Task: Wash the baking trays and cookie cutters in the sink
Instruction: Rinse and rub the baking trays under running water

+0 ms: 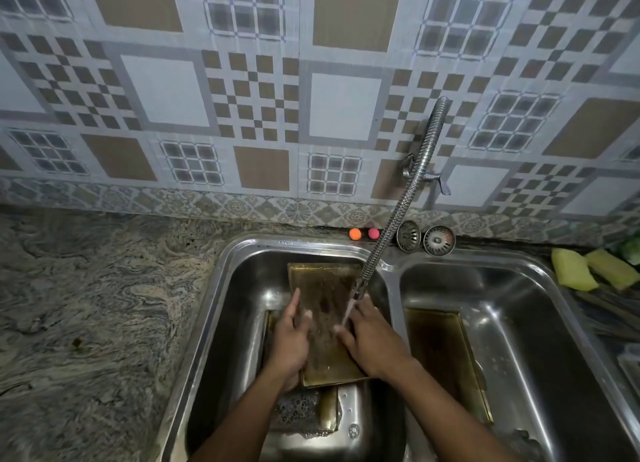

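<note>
Left hand (289, 340) grips the baking tray (323, 285) by its left edge under the tap (398, 219). Right hand (372, 340) presses its surface, fingers seemingly together.

A baking tray (325, 288) lies in the left basin (242, 288) under the hose (398, 205); a second tray (443, 350) lies in the right basin (519, 305). Strainers (408, 236) sit behind the basins, sponges (573, 269) rightward.
</note>
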{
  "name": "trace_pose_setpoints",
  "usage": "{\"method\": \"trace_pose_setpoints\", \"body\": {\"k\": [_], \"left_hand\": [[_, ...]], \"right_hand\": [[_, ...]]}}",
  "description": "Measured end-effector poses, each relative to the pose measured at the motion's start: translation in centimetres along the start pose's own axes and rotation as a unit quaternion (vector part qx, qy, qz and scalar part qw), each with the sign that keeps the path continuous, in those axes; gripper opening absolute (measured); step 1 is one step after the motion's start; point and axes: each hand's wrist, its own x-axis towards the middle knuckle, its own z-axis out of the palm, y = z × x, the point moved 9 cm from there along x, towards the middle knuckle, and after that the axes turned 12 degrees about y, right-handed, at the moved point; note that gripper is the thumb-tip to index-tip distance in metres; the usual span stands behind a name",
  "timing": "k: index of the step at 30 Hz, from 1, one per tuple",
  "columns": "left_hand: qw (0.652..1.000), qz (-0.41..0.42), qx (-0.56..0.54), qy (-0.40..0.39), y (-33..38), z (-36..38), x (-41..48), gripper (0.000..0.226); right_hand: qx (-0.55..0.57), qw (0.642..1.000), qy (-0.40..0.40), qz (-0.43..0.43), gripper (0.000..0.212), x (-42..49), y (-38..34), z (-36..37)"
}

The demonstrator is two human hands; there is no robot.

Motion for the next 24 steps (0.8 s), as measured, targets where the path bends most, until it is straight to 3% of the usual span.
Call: {"method": "trace_pose_setpoints", "body": {"k": [4,6,8,10,14,20,24], "left_hand": [[0.999,0.038,0.028,-0.007,1.0,0.6,0.1,0.072],[0.999,0.032,0.029,-0.023,1.3,0.9,0.5,0.076],[0.998,0.026,0.036,-0.035,1.5,1.6,0.4,0.075],[0.998,0.027,0.035,-0.050,2.1,3.2,-0.4,0.071],[0.993,0.014,0.063,-0.103,1.9,7.9,-2.0,0.059],[0.969,0.074,0.140,-0.190,3.3,17.1,-6.2,0.071],[0.930,0.151,0.220,-0.252,3.5,24.0,-9.2,0.078]], "right_hand": [[-0.032,0.990,0.134,0.027,0.059,-0.1,1.9,-2.5],[0.064,0.981,0.135,0.122,0.063,-0.2,3.9,-3.0],[0.198,0.948,0.126,0.214,0.058,-0.5,6.0,-3.0],[0.264,0.918,0.131,0.263,0.053,-1.3,7.6,-3.6],[0.274,0.898,0.169,0.300,0.048,-4.1,11.7,-5.3],[0.262,0.892,0.178,0.322,0.033,-7.8,19.2,-6.5],[0.302,0.859,0.181,0.372,0.026,-9.3,24.2,-7.1]]}}
